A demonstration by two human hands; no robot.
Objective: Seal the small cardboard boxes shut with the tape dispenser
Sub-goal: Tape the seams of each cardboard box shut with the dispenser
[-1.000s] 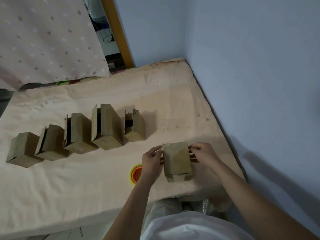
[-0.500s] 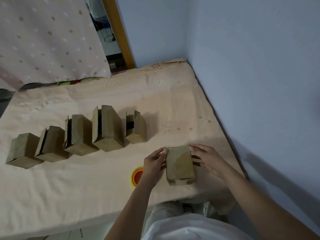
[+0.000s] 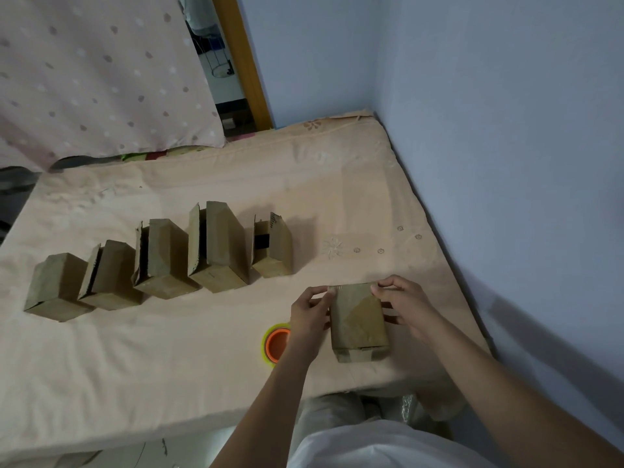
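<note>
**Both hands on one box near the bed's right edge**

The left hand [image 3: 309, 314] and right hand [image 3: 407, 304] pinch the far corners of a cardboard box [image 3: 358, 320] lying on the bed [image 3: 169, 349]. The tape roll [image 3: 275, 344] lies just left, near the front edge.

boxes [image 3: 358, 319]: matt brown cardboard | tape roll [image 3: 275, 344]: glossy plastic, orange core | table cover [image 3: 169, 349]: soft matt beige cloth

Near box: small cardboard box [image 3: 358, 320] lies on the cloth-covered table [image 3: 169, 349].
Left hand [image 3: 309, 314]: pinches its far left corner.
Right hand [image 3: 407, 304]: pinches its far right corner.
Tape roll [image 3: 275, 344]: just left of the left wrist.
Row behind: five boxes [image 3: 162, 258].
</note>
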